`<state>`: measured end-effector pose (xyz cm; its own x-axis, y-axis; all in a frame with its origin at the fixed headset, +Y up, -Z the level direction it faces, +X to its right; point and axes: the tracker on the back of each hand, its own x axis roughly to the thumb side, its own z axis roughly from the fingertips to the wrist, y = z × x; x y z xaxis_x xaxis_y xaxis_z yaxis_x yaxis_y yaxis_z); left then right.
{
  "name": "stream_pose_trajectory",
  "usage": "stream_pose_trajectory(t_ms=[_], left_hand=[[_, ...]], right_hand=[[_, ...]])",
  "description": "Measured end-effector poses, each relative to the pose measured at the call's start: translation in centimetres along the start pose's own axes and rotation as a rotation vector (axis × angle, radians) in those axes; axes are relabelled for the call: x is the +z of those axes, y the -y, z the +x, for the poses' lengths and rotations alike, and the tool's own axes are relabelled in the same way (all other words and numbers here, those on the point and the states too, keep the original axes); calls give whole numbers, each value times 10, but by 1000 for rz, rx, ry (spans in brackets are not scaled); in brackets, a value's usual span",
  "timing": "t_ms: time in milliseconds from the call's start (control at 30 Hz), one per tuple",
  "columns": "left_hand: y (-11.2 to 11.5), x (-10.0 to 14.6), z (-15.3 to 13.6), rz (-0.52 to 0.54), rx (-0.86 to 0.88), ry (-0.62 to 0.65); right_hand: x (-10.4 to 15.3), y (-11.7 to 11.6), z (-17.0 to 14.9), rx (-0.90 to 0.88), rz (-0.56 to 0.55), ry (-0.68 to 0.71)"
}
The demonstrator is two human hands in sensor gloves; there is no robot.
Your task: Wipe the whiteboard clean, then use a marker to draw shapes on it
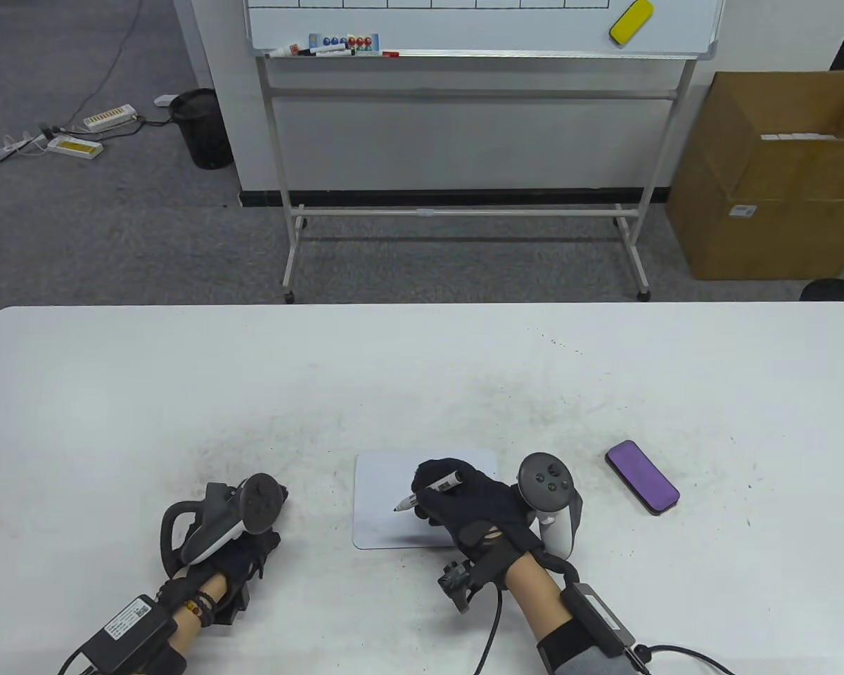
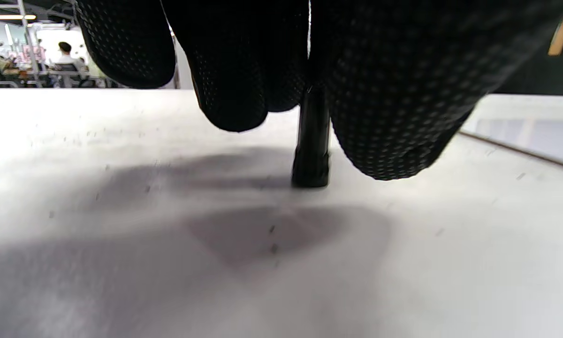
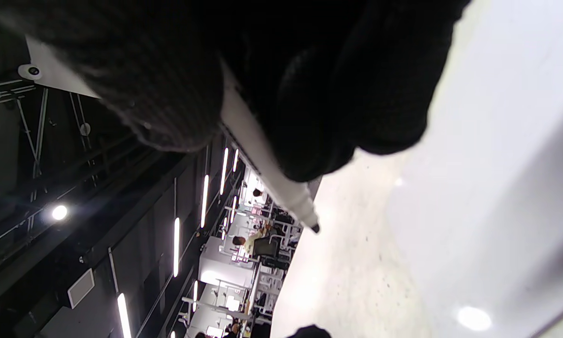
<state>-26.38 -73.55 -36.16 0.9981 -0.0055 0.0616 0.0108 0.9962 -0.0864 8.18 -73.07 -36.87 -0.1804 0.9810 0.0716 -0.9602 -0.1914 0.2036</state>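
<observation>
A small whiteboard lies flat near the table's front edge and looks blank. My right hand rests over its right half and grips a white marker, whose black tip points left and sits at the board's surface. In the right wrist view the marker pokes out between my dark gloved fingers beside the whiteboard. My left hand rests on the table left of the board. It pinches a black marker cap that stands on end on the table. A purple eraser lies right of the board.
A large standing whiteboard with a yellow eraser and pens on its ledge is beyond the table. A cardboard box sits on the floor at the right and a black bin at the left.
</observation>
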Motion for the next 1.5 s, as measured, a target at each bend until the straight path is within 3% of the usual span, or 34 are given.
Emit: stream_pose_trajectory(t_ms=[133, 233, 367, 500, 900, 1167, 1500], left_hand=[[-19, 15, 18, 113, 29, 118], [-19, 28, 44, 149, 23, 229], [-2, 35, 78, 13, -5, 350], [13, 32, 85, -61, -7, 394], [30, 22, 81, -182, 16, 387], [31, 22, 82, -194, -12, 386], [32, 22, 84, -207, -26, 387]], right_hand=[[-2, -4, 16, 92, -46, 45], [-9, -7, 26, 170, -67, 75], [-22, -17, 19, 249, -66, 19], [-33, -26, 7, 319, -42, -20], [-66, -45, -11, 370, 4, -108], [-73, -61, -20, 442, 51, -124], [-68, -50, -14, 520, -80, -166]])
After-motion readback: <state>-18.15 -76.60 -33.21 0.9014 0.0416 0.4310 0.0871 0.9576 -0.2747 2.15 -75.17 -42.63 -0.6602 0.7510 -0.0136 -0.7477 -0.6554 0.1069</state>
